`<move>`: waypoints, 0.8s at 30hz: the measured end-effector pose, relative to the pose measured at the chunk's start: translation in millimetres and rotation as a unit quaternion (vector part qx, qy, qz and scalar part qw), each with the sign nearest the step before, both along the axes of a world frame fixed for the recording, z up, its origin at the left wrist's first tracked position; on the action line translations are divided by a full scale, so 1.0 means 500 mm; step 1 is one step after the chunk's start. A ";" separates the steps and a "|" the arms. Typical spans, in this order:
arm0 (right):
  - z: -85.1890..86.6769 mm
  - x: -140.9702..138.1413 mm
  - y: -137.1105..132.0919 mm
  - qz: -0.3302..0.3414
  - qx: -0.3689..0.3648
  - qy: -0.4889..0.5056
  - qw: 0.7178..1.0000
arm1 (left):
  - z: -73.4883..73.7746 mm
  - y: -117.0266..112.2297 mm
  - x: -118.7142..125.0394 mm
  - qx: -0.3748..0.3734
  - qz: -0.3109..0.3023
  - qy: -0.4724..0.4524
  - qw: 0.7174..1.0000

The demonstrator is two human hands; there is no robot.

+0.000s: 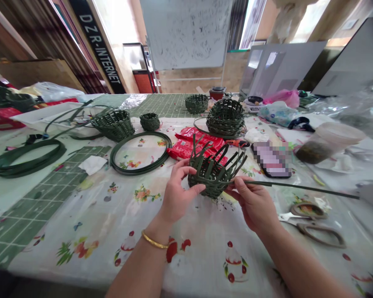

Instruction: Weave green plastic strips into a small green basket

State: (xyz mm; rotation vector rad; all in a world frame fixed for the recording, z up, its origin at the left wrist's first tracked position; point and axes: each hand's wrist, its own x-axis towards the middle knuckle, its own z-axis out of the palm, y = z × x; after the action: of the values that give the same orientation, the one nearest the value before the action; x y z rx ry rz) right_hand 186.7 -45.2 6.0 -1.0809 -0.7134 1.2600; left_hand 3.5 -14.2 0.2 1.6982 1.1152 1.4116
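A small dark green woven basket [209, 178] is held between my two hands just above the table, its upright strips sticking up loose around the rim. My left hand [182, 188] grips its left side, thumb in front and fingers at the wall. At the basket's right side, my right hand [251, 200] pinches a long flat green weaving strip [311, 190]. One end of that strip meets the basket wall; the rest stretches far to the right. Behind the basket lies a red plastic packet [199, 142], partly hidden by the strips.
Scissors [311, 223] lie right of my right hand, below a phone [272, 159] and a plastic tub [329, 142]. Coils of green strip [139, 153] rest at left. Finished-looking baskets [225, 118] stand farther back, near another woven basket [113, 124] and a white tray [34, 118].
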 end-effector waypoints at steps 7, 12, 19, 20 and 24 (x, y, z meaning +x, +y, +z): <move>0.006 0.004 0.001 -0.002 0.009 0.026 1.000 | 0.018 -0.008 -0.004 0.125 -0.003 0.096 0.987; 0.011 0.007 -0.001 0.017 0.009 0.027 0.999 | 0.012 -0.007 -0.011 0.139 -0.090 0.087 0.982; 0.013 0.003 -0.010 0.042 -0.033 0.028 0.998 | 0.020 0.004 -0.027 0.121 -0.098 0.123 0.980; 0.014 0.003 -0.011 0.043 -0.038 0.024 0.998 | 0.023 0.005 -0.031 0.111 -0.106 0.125 0.980; 0.012 0.009 -0.008 0.035 -0.061 0.007 0.998 | 0.029 0.009 -0.043 0.061 -0.148 0.146 0.976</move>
State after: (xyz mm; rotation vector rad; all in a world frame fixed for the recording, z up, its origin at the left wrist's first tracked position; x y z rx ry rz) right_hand 191.1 -49.3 11.9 -1.1525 -0.6754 1.3850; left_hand -17.9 -9.8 14.8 2.1119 0.8892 1.0867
